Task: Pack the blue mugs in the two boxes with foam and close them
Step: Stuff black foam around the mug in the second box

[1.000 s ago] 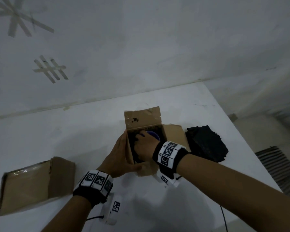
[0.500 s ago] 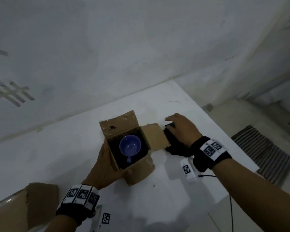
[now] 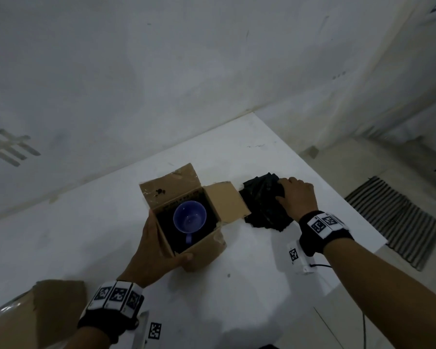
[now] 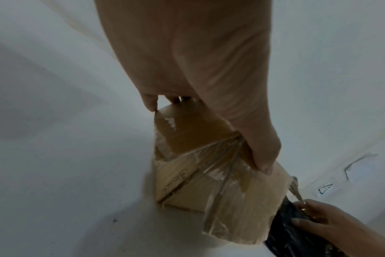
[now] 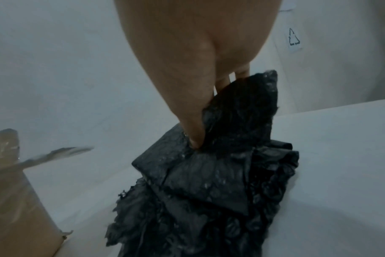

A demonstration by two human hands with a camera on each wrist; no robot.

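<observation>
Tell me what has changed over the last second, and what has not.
The right hand came out of the open box, moved to its right and took hold of the black foam on the table; its thumb and fingers now pinch a top piece. That uncovered the blue mug, upright inside the box. The left hand holds the box's left side as before, and the second box lies unmoved.

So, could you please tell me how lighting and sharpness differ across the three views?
Head view: dim, wide-angle bending; blue mug clear in the dark open box. Left wrist: left hand soft. Right wrist: black foam crisp, cardboard flap smeared.
</observation>
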